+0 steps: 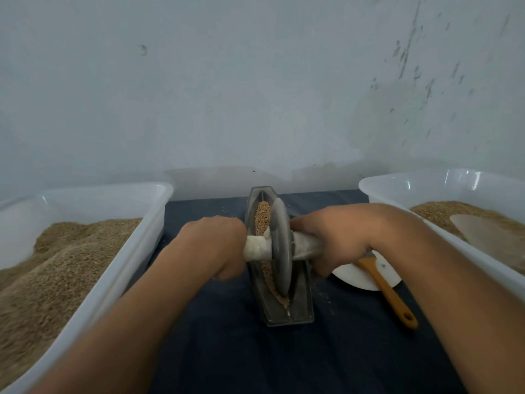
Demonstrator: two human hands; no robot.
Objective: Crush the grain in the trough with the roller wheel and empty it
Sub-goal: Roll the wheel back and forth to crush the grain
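Observation:
A narrow grey metal trough (301, 294) lies lengthwise on the dark cloth, running away from me. Brown grain (262, 216) fills its groove, heaped at the far end and thinner near me. A grey roller wheel (281, 245) stands upright in the groove near the trough's middle, with a pale axle handle sticking out on both sides. My left hand (218, 245) grips the left end of the handle. My right hand (332, 240) grips the right end. Both palms face down with fingers curled under the handle.
A white plastic tub (136, 251) heaped with grain stands at the left. Another white tub (397, 191) with grain and a pale scoop (488, 237) stands at the right. A white plate (358, 275) with an orange-handled brush (389, 294) lies beside the trough. A wall rises close behind.

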